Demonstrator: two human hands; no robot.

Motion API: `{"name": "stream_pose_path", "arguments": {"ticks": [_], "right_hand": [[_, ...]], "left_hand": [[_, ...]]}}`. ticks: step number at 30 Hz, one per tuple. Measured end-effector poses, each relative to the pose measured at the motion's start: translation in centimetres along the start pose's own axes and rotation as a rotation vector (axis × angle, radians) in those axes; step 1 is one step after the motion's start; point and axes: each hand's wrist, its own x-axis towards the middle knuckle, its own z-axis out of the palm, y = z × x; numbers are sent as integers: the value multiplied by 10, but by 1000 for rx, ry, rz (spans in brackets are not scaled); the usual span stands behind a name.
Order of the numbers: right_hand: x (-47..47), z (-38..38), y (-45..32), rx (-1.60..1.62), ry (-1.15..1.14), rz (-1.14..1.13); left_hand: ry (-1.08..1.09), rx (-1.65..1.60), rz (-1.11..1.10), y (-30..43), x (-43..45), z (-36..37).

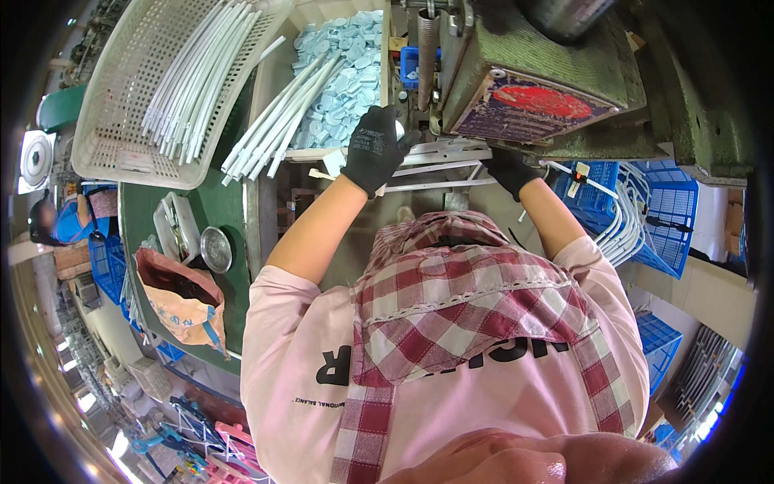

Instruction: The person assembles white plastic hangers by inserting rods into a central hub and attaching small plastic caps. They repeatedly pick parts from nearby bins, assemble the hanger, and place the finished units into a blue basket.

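My left hand (373, 148), in a black glove with print on its back, is curled at the front edge of the parts bin, with a small white rounded end showing between thumb and fingers. From it a white metal tube frame (444, 156) runs right, below the green machine. My right hand (511, 172), also black-gloved, is at the frame's right end; its fingers are partly hidden under the machine head (538, 78). The bin (384, 60) holds pale blue plastic caps (351, 91), with several white tubes (278, 118) lying across them and over the rim.
Left, a perforated white basket (100, 121) of white tubes overhangs a green table (233, 284) bearing a paper sack (181, 302), a plastic tray (175, 227) and a metal bowl (216, 249). Right, bent white tubes (626, 224) hang by blue crates (671, 224). A person (81, 215) is far left.
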Motion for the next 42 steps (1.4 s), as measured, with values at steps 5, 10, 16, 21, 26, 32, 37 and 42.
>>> {"name": "stream_pose_path", "arguments": {"ticks": [5,10,16,21,26,32,37,42], "right_hand": [[-12,-118,-28,290,16,40],[-7,-112,-15,176,-6,25],[-4,-95,-19,43,-43,-16],[-15,-103,-30,-99,-128,-95],[-60,-161,-74,291,-259,-184],[-69,-88,-82,362,231,-258],[-49,-124,-68,11,489,-350],[37,-60,-24,109,648,-189]], "left_hand": [[166,36,83,-11,22,0],[-2,-103,-151,-8,32,13],[-55,-77,15,-28,23,26],[-4,-53,38,-48,23,45],[81,-291,-46,-10,26,8],[-213,-94,237,-2,14,58],[-701,-244,44,67,52,7],[-642,369,440,63,57,32]]}}
